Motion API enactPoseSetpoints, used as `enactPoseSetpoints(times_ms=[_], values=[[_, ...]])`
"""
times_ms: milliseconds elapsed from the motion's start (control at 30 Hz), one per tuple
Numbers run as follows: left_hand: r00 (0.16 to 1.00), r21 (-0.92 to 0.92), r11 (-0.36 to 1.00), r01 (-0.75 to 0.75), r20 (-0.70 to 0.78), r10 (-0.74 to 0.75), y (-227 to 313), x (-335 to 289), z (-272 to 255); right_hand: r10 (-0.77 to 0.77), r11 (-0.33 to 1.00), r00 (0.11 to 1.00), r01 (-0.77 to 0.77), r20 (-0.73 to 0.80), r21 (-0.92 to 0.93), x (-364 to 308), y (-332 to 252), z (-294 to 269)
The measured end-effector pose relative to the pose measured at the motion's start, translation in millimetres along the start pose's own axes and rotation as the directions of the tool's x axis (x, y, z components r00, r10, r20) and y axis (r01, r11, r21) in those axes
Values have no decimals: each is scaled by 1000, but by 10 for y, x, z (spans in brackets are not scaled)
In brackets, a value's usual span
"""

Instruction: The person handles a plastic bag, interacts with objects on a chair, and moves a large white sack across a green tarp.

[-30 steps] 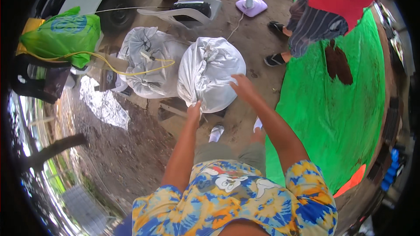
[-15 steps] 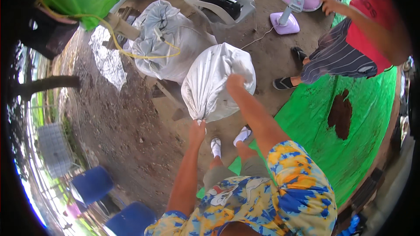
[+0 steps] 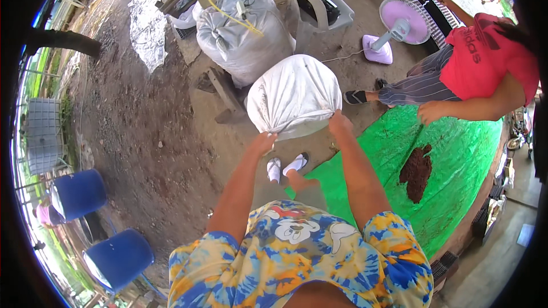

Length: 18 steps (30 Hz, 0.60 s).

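A bulky white sack (image 3: 294,91) stands in front of me, full and rounded. My left hand (image 3: 264,141) is closed on its near left corner, pulling the cloth into folds. On the near right edge, my right hand (image 3: 340,122) grips the same sack, and creases run between both fists. Just behind it, tied-up whitish sacks (image 3: 245,34) stand close by, with a yellow cord (image 3: 231,14) lying over them.
At right, a green tarp (image 3: 365,177) bears a heap of dark brown soil (image 3: 416,174). A person in a red shirt (image 3: 485,51) stands beside it. A pink fan (image 3: 402,23) and a plastic chair (image 3: 322,20) stand behind; blue barrels (image 3: 80,194) are at left.
My right hand has moved from the sack's upper right side to its near right edge and grips there. The view has shifted, and the other person's arm has lowered over the tarp.
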<state>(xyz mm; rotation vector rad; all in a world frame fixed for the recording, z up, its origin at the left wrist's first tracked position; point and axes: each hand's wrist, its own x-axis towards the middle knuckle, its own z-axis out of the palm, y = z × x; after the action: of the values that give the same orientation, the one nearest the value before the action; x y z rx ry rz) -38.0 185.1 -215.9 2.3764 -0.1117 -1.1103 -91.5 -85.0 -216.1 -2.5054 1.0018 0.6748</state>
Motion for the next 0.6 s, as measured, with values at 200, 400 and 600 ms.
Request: enactPoseSetpoints(times_ms=[200,400,600], values=[[986,-8,999,-46,158,46,-169,-239,452,-35,992,999,40,42,-121,-184,644,510],[988,208,977,41,134,-70,-321,-647,1121,-61,975,973,106,224,-197,-575,1101,642],[953,210,931,298,-14,-302,-289,-1034,2073,-125,925,878,272,463,-265,-702,1812,904]])
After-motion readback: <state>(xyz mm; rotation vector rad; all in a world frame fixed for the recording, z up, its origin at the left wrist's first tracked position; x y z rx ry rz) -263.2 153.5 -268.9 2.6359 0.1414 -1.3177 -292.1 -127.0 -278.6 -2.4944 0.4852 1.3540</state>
